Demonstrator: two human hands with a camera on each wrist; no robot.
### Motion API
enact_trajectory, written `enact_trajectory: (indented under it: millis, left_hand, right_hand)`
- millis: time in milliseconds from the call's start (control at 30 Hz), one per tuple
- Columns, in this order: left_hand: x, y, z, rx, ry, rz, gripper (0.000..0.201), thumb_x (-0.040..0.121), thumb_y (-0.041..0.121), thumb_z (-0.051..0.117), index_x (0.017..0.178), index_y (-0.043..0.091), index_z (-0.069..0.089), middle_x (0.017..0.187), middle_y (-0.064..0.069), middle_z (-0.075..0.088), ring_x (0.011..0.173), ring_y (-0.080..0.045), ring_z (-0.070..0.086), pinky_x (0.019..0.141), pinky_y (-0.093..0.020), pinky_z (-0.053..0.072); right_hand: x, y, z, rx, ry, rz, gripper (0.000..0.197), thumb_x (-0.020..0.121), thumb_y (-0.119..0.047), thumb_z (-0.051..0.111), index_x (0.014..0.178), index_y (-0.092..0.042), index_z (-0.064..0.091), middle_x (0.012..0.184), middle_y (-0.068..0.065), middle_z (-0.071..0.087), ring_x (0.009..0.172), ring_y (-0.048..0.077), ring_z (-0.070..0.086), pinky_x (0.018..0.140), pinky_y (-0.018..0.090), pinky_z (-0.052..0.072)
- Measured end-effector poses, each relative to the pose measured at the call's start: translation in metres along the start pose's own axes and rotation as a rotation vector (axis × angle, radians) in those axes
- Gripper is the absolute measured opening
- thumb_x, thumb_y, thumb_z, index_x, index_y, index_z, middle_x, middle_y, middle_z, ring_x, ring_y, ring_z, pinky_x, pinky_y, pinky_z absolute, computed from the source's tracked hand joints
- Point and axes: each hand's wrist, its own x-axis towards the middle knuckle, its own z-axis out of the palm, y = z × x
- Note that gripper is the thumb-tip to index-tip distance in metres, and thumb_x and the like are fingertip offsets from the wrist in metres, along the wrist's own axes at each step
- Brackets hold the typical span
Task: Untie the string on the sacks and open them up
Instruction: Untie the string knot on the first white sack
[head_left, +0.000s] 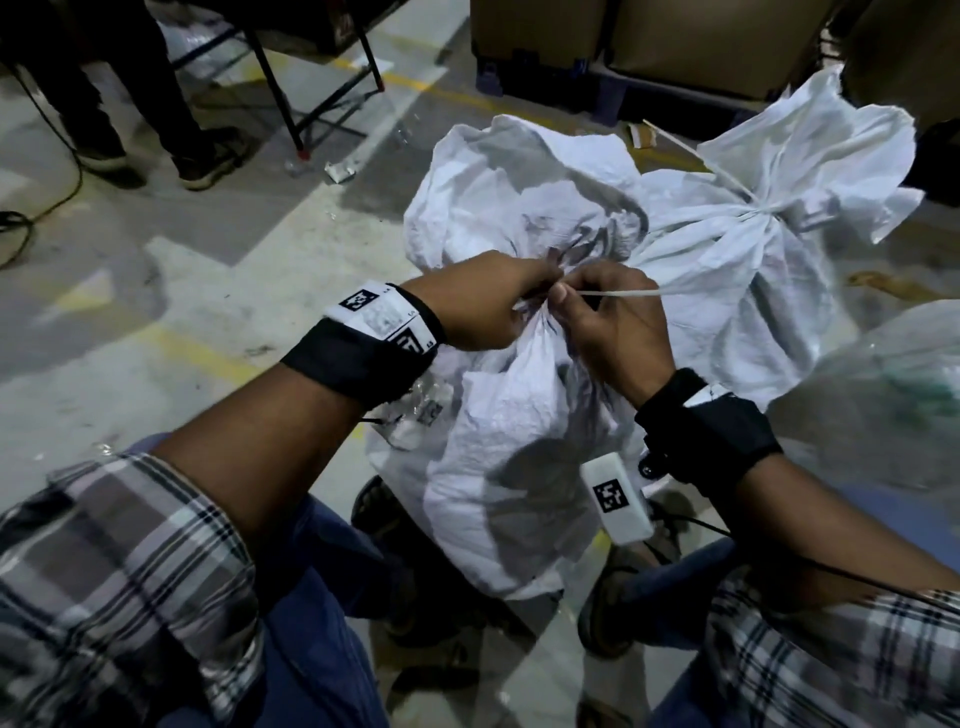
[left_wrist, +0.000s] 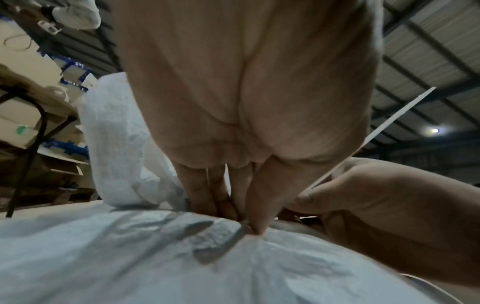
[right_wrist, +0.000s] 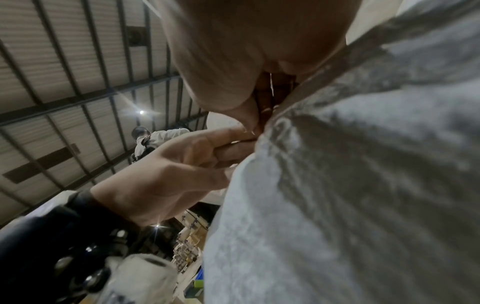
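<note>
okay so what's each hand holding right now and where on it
The right hand pinches the white string near the knot. The left hand grips the gathered neck of the near sack.

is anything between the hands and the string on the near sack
Nothing visible. The right hand already pinches the string, and the left hand grips the tied neck of the near sack beside it.

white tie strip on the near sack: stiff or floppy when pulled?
Probably semi-stiff: the tie strip runs straight past the right hand without drooping. Likely light and thin, held by a fingertip pinch. Possibly slippery; it looks smooth. The near sack itself looks crumpled and floppy.
</note>
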Motion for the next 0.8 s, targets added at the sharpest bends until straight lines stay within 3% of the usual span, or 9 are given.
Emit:
enact_trajectory:
  millis: [100, 200, 333, 400, 500, 600, 667, 800]
  left_hand:
    - [0.006, -0.005, 0.003, -0.008, 0.036, -0.010, 0.022, 0.092, 0.011, 0.054, 0.113, 0.018, 0.056, 0.096, -0.001, 0.063, 0.082, -0.020, 0.051, 0.069, -0.028, 0.034]
    - [0.006, -0.012, 0.001, -0.022, 0.071, -0.021, 0.025, 0.088, 0.012, 0.061, 0.112, 0.018, 0.059, 0.090, 0.006, 0.058, 0.082, -0.017, 0.051, 0.067, -0.026, 0.033]
    - [0.006, -0.016, 0.003, -0.097, 0.083, 0.001, 0.026, 0.090, 0.022, 0.066, 0.115, 0.018, 0.062, 0.088, 0.011, 0.061, 0.082, -0.012, 0.056, 0.067, -0.021, 0.037]
    - [0.005, -0.018, 0.001, -0.212, 0.034, -0.030, 0.029, 0.090, 0.017, 0.068, 0.117, 0.021, 0.060, 0.088, 0.015, 0.063, 0.082, -0.009, 0.059, 0.077, -0.019, 0.046]
    - [0.003, -0.019, 0.001, -0.508, -0.060, -0.059, 0.032, 0.090, -0.003, 0.061, 0.117, 0.014, 0.058, 0.094, -0.003, 0.066, 0.092, -0.022, 0.067, 0.091, -0.031, 0.051]
    - [0.001, -0.017, 0.001, -0.655, -0.062, -0.092, 0.040, 0.089, -0.018, 0.049, 0.124, 0.002, 0.054, 0.095, -0.012, 0.063, 0.084, -0.011, 0.066, 0.081, -0.024, 0.050]
    - [0.000, -0.017, 0.000, -0.706, -0.073, -0.104, 0.042, 0.090, -0.021, 0.045, 0.124, 0.001, 0.052, 0.096, -0.013, 0.063, 0.078, -0.003, 0.065, 0.069, -0.018, 0.046]
    - [0.001, -0.018, 0.002, -0.784, -0.072, -0.110, 0.034, 0.094, -0.018, 0.046, 0.123, -0.001, 0.049, 0.098, -0.022, 0.060, 0.078, -0.004, 0.067, 0.068, -0.026, 0.040]
  right_hand:
    - [-0.002, -0.009, 0.008, -0.121, -0.054, -0.125, 0.009, 0.085, -0.006, 0.067, 0.079, -0.005, 0.073, 0.077, 0.007, 0.067, 0.074, 0.023, 0.060, 0.064, 0.031, 0.041]
    - [-0.002, -0.008, 0.010, -0.063, -0.077, -0.123, 0.010, 0.087, -0.007, 0.068, 0.079, -0.004, 0.073, 0.076, 0.006, 0.067, 0.074, 0.023, 0.062, 0.063, 0.032, 0.040]
    - [-0.003, -0.003, 0.003, -0.056, -0.096, -0.096, 0.015, 0.093, -0.016, 0.066, 0.085, -0.006, 0.074, 0.079, 0.008, 0.071, 0.078, 0.024, 0.066, 0.070, 0.039, 0.048]
    - [-0.002, -0.001, -0.001, -0.054, -0.103, -0.088, 0.018, 0.095, -0.020, 0.065, 0.086, -0.008, 0.074, 0.078, 0.007, 0.071, 0.077, 0.024, 0.066, 0.069, 0.037, 0.048]
    - [-0.002, 0.001, -0.005, -0.115, -0.089, -0.060, 0.017, 0.094, -0.023, 0.066, 0.085, -0.011, 0.073, 0.075, 0.003, 0.070, 0.073, 0.019, 0.064, 0.064, 0.029, 0.042]
    - [-0.001, 0.006, -0.012, -0.126, -0.091, 0.000, 0.017, 0.092, -0.019, 0.067, 0.084, -0.006, 0.074, 0.077, 0.009, 0.073, 0.071, 0.022, 0.064, 0.064, 0.031, 0.044]
    - [-0.001, 0.010, -0.018, -0.133, -0.123, 0.042, 0.017, 0.090, -0.019, 0.068, 0.081, -0.005, 0.074, 0.075, 0.013, 0.072, 0.070, 0.023, 0.066, 0.064, 0.031, 0.048]
    - [-0.003, 0.015, -0.024, -0.188, -0.159, 0.072, 0.021, 0.088, -0.020, 0.069, 0.074, -0.003, 0.070, 0.072, 0.013, 0.070, 0.072, 0.027, 0.066, 0.067, 0.037, 0.051]
